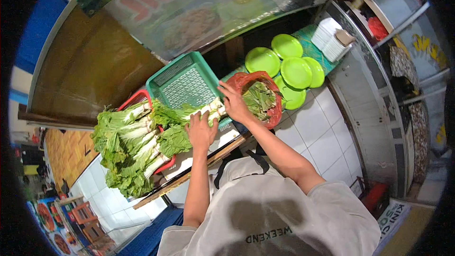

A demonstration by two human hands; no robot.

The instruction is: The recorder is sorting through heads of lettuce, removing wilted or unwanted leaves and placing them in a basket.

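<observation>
In the head view, a green plastic basket (185,80) sits before me with a bunch of leafy greens (204,109) along its near side. My left hand (202,131) lies over this bunch, fingers spread across its pale stems. At the stem ends, my right hand (234,104) is by the basket's right rim, its fingertips reaching over the edge; its exact grip is unclear. On the left, a red plastic basket (138,96) is heaped with several bunches of similar greens (131,142), some tied around the stems. The heap hides most of that basket.
Right of my hands stands a red plastic bag (272,117) holding loose leaves (259,101). Several lime-green plates (296,73) lie beyond it, near stacked white containers (328,39). The table's wooden edge (220,154) runs close to my body. A metal cabinet (369,113) rises at right.
</observation>
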